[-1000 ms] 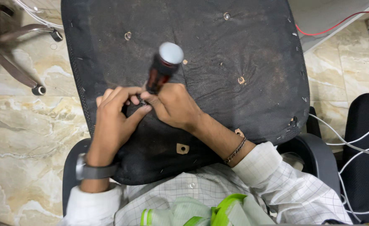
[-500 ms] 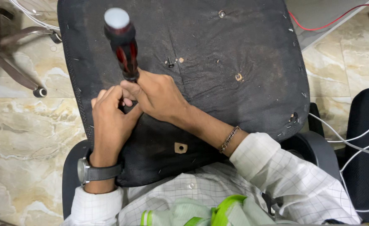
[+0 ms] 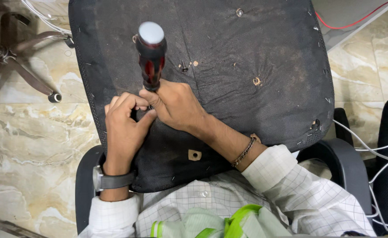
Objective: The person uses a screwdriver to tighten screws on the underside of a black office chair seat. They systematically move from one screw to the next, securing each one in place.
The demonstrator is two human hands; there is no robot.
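Marble floor; both hands (image 3: 152,112) steady red-black screwdriver (image 3: 150,55) on seat (image 3: 247,48).

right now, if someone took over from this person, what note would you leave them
Left hand: steadies the screwdriver near its tip, on the upturned chair seat.
Right hand: grips the screwdriver just below its red and black handle, holding it upright.
Done: a loose screw lies on the seat; several screw holes show open.
Left: the screw under the tip, hidden by the hands.
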